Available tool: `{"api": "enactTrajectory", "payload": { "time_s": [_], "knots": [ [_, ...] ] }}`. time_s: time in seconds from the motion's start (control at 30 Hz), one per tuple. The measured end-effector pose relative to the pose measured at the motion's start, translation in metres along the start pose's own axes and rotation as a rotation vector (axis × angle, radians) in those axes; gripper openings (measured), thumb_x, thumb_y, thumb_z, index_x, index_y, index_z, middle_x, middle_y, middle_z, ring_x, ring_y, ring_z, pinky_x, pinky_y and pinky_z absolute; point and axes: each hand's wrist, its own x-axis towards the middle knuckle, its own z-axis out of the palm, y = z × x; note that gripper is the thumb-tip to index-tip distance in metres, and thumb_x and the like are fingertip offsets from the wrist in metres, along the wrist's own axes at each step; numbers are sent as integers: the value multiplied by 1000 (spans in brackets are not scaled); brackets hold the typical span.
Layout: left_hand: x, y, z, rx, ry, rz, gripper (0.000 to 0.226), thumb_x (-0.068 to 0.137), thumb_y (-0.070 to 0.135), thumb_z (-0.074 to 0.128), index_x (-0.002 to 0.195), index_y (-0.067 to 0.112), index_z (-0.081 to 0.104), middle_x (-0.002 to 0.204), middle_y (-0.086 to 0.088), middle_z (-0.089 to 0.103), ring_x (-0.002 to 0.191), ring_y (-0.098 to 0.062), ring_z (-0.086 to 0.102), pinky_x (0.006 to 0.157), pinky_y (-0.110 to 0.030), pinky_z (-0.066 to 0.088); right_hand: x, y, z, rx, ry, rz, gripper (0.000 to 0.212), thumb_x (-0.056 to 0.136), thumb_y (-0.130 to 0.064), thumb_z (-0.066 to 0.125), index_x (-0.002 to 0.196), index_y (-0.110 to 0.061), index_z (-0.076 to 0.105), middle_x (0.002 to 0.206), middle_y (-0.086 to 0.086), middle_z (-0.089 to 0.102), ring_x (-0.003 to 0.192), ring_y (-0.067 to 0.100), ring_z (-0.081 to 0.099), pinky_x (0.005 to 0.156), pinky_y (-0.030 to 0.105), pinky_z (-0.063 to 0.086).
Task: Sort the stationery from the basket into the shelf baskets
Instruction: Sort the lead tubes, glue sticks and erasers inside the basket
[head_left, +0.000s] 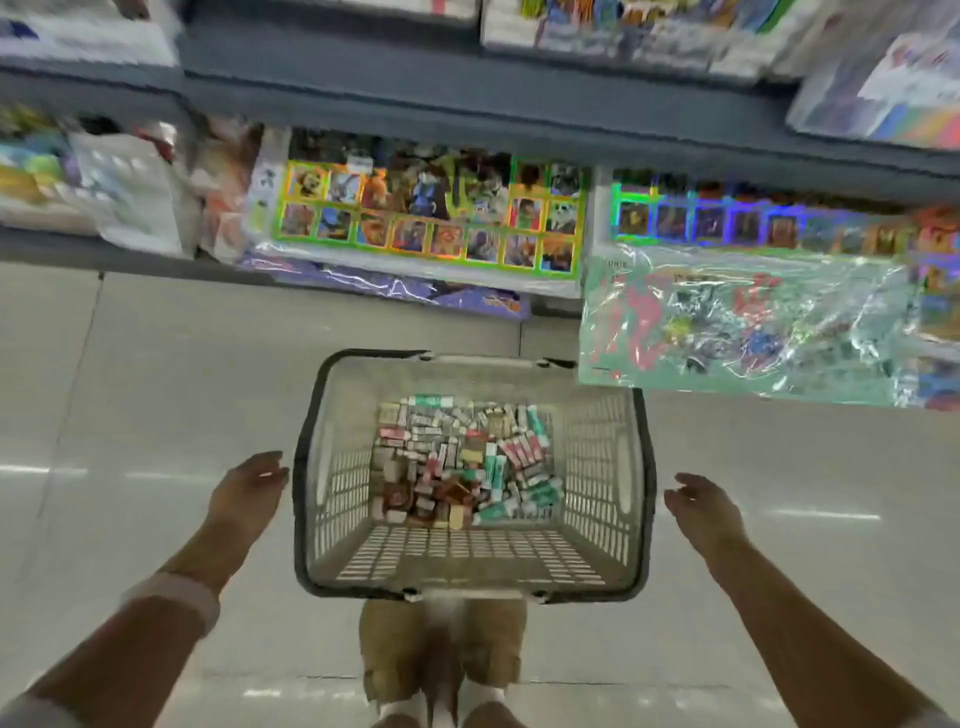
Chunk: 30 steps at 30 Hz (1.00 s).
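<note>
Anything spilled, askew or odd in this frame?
Nothing spilled. The small stationery packs lie jumbled at the far end of the beige plastic mesh basket on the floor. One green plastic-wrapped flat pack juts out past the shelf front.

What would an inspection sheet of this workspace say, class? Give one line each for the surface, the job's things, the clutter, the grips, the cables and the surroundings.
Surface: pale tiled floor, glossy with light reflections.
Job's things: grey basket standing on the floor; small stationery boxes piled in its far half, near half bare.
Clutter: nothing seen on the floor round the basket.
Grips: left hand and right hand open, one at each side of the basket, holding nothing; contact with the rim cannot be told.
Cables: nothing seen.
Surroundings: grey shelves with wrapped sticker sheets and other blurred packs; no shelf baskets in view.
</note>
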Motion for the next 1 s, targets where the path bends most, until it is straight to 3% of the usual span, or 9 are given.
{"api": "enactTrajectory", "payload": {
  "time_s": [0.07,0.2,0.3,0.47,0.6,0.73,0.8,0.87,1.0],
  "knots": [
    [23,-11,20,132,-41,31,29,93,10,51,118,-3,58,119,-26,58,110,-45,52,99,-47,41,25,8,19,-7,11,9,38,89,-13,56,126,-3,53,118,19,61,108,34,56,92,34,41],
    [53,-29,42,348,13,69,25,93,15,48,106,-4,59,97,-27,63,90,-41,59,77,-40,46,55,18,43,123,33,65,32,89,-10,55,119,0,57,102,20,65,92,37,61,88,43,48],
    [57,-34,43,391,1,74,25,94,17,49,97,-5,59,91,-27,63,85,-41,58,72,-38,43,59,19,47,283,-25,135,26,90,-7,52,114,3,56,96,18,59,90,38,57,91,49,46],
    [30,-39,17,379,0,67,22,94,19,49,91,-2,57,77,-17,56,71,-30,51,64,-32,36,21,16,35,351,-44,171,28,91,-7,50,116,3,56,95,16,55,86,29,51,78,37,41],
    [-31,-32,-48,273,5,44,19,93,19,51,83,3,56,75,-15,56,70,-30,51,64,-31,35,-58,-6,-6,322,-59,128,20,91,-6,48,109,0,57,87,13,54,74,27,50,73,34,40],
    [-103,-29,-137,221,32,-8,18,93,24,51,88,8,57,80,-13,58,70,-29,51,64,-32,36,-144,-51,-48,210,-109,48,23,92,-9,51,111,4,56,96,26,57,82,26,49,74,35,40],
    [-138,-33,-183,181,80,-19,18,91,24,53,87,7,56,79,-13,58,69,-28,51,59,-32,36,-186,-83,-61,104,-133,-34,17,91,-12,54,101,1,55,104,33,57,81,27,50,73,40,44],
    [-168,-40,-230,147,150,-38,17,90,23,54,87,6,56,78,-12,57,68,-27,50,56,-32,36,-225,-121,-64,-8,-141,-138,19,89,-15,55,99,1,55,99,29,58,82,33,55,77,44,47],
    [-208,-69,-326,78,269,-118,18,88,23,58,93,5,58,82,-12,56,76,-27,50,69,-33,39,-304,-209,-39,-216,-126,-405,15,86,-15,59,93,-2,57,97,25,62,87,37,59,75,42,46]
  ]
}}
